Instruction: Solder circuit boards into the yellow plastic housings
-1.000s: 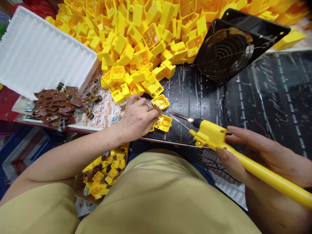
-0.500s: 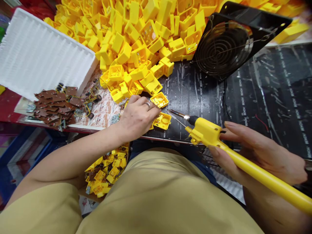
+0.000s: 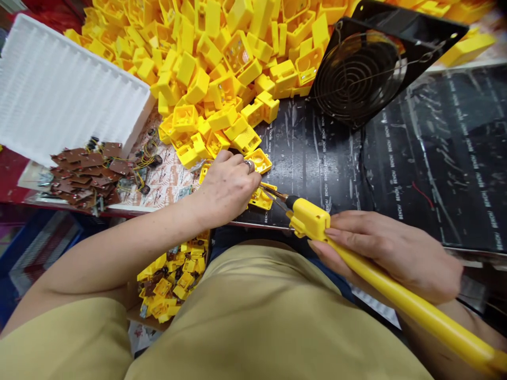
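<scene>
Yellow soldering iron (image 3: 356, 258) sits gripped in my right hand (image 3: 390, 253), tip at the small yellow housing (image 3: 259, 198) my left hand (image 3: 229, 187) pins with curled fingers.

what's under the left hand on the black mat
Under the left hand a small yellow plastic case sticks out on the black mat, with the soldering iron tip reaching it. The hand covers the rest of the case and whatever the fingers pinch.
</scene>
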Action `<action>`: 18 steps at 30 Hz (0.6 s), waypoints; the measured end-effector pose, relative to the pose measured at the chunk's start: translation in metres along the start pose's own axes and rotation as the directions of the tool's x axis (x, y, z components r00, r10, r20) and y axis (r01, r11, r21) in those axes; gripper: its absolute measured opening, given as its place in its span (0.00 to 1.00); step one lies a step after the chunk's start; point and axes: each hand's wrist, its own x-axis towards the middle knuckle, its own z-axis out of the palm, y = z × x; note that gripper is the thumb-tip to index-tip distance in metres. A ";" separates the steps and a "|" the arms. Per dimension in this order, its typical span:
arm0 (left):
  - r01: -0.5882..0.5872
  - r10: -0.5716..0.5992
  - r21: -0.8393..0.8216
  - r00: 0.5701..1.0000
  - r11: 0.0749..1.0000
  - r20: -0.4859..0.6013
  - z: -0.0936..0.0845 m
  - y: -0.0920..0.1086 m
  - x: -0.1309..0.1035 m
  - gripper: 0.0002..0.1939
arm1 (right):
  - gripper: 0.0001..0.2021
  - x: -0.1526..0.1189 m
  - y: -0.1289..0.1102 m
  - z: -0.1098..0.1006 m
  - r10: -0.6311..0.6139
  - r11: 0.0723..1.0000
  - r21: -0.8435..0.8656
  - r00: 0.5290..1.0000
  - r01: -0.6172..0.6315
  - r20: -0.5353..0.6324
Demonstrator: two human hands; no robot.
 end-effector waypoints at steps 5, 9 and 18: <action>-0.028 0.028 0.002 0.999 1.000 0.018 0.000 -0.001 0.002 0.10 | 0.05 0.012 -0.004 -0.001 -0.089 0.992 -0.085 0.994 0.095 0.066; -0.059 0.059 0.025 0.998 0.998 0.004 -0.001 0.000 0.002 0.10 | 0.09 0.022 -0.008 -0.011 -0.228 0.967 -0.102 0.971 0.234 0.069; -0.102 0.103 0.059 0.994 0.993 -0.019 -0.003 -0.002 0.003 0.10 | 0.09 -0.002 0.004 -0.030 0.127 0.989 -0.089 0.990 -0.122 0.054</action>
